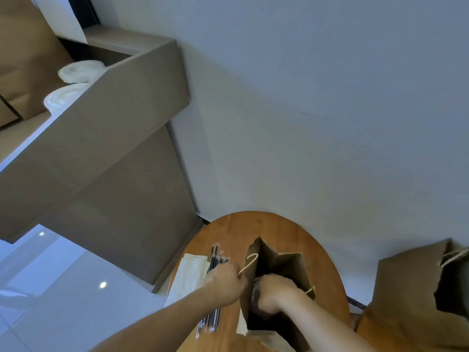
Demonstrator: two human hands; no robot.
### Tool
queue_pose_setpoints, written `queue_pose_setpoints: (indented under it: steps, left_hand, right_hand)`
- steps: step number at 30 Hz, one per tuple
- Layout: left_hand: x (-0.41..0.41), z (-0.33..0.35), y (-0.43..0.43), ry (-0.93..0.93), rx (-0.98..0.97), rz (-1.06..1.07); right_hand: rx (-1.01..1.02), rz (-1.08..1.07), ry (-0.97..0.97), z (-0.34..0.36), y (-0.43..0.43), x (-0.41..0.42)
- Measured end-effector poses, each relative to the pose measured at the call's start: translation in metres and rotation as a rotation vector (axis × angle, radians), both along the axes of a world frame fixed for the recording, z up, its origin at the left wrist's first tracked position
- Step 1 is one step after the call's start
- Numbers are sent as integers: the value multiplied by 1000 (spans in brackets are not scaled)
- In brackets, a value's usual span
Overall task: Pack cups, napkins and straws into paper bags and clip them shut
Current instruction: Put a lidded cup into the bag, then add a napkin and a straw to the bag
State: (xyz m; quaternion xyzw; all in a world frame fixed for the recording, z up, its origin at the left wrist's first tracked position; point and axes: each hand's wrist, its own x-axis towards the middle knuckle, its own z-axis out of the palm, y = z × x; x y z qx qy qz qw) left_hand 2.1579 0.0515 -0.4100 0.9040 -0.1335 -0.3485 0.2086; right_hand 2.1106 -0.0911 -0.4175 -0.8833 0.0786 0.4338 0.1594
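Gripping the left rim of the open paper bag (pixel 286 265) just below its looped handle (pixel 250 263), your left hand (pixel 225 285) has its fingers closed on the paper. Your right hand (pixel 272 293) is inside the bag's mouth, fingers curled round a dark object (pixel 255 288) too blurred to name. The bag stands upright on the round wooden surface (pixel 253 224). Wrapped straws (pixel 215 259) lie just left of the bag, partly under your left wrist, touching the white napkins (pixel 189 275) at the surface's left edge. A second paper bag (pixel 411 288) stands open off to the right, apart from the first. Behind a brown panel (pixel 114 110) at upper left sit two white stacks (pixel 81 69), cups or lids, you cannot tell which.
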Motion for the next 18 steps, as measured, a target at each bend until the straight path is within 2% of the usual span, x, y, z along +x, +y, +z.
queue_pose_setpoints:
  steps: [4,9,13,16,18]
  left_hand:
    - [10,9,4,106,-74,-160]
    - [39,24,19,277,-21,-421]
    - [71,29,41,80,42,-473]
    - [95,30,64,-31,-27,-354]
    - [108,26,79,-40,-3,-314]
  right_hand:
    - [19,19,11,59,-23,1]
    - [-67,-45,-318,106,-36,19]
    - [28,-196,-525,111,-9,42]
    - [95,-225,-503,93,27,60]
    - [126,-257,-468,76,52,72]
